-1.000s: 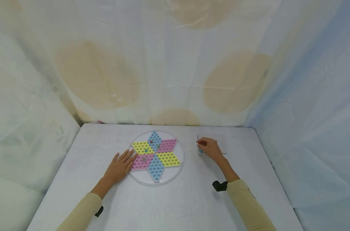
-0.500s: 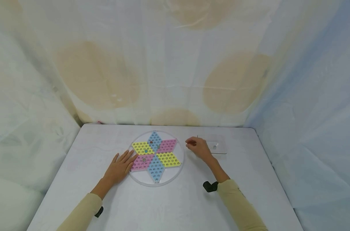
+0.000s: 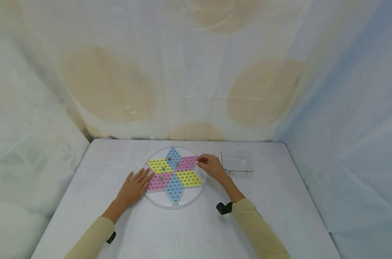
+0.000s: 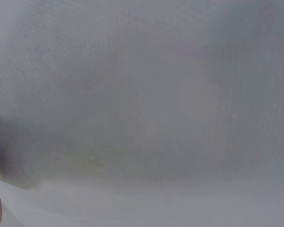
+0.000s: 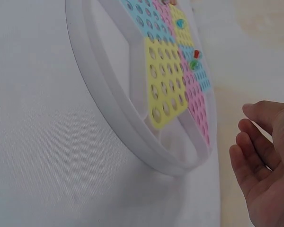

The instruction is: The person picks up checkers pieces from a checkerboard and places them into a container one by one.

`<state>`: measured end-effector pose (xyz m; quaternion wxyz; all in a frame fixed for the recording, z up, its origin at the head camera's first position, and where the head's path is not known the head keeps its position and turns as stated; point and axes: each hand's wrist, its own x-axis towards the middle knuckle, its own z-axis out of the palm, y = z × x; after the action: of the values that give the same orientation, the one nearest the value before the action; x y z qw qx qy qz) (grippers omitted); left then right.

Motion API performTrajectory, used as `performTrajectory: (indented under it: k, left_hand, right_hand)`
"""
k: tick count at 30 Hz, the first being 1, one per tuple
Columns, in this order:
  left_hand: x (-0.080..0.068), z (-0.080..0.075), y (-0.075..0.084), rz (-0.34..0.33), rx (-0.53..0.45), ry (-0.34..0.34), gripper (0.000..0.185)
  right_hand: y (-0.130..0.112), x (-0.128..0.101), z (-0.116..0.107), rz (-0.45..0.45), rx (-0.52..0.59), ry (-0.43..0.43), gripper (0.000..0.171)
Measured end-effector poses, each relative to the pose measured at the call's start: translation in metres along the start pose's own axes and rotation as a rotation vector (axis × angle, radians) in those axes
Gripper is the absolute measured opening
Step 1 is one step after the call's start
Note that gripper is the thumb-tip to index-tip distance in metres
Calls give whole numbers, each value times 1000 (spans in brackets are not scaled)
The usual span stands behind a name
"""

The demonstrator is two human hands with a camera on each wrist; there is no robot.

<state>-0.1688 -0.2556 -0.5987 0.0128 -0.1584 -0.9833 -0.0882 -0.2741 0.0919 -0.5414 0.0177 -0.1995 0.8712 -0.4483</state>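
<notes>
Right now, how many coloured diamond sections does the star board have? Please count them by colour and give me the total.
Blue sections: 2
Yellow sections: 2
Pink sections: 2
Total: 6

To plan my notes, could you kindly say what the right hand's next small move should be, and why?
Probably lower the right hand toward an unfilled hole in the far-right pink section of the board. The curled fingers look close to it, marbles sit in other holes, and the left hand rests at the opposite edge. Whether the right fingers hold a marble cannot be seen.
</notes>
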Motion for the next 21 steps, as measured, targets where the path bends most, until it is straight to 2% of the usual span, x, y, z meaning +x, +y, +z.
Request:
performTrajectory:
  k: [11,21]
  left_hand:
    - [0,-1,-1,0,3,6,51]
    - [-2,-5,1,15,-17,15,50]
  right_hand:
    - [-11,11,27,-29,23,-28,13]
    - [-14,20,49,5,67,-52,16]
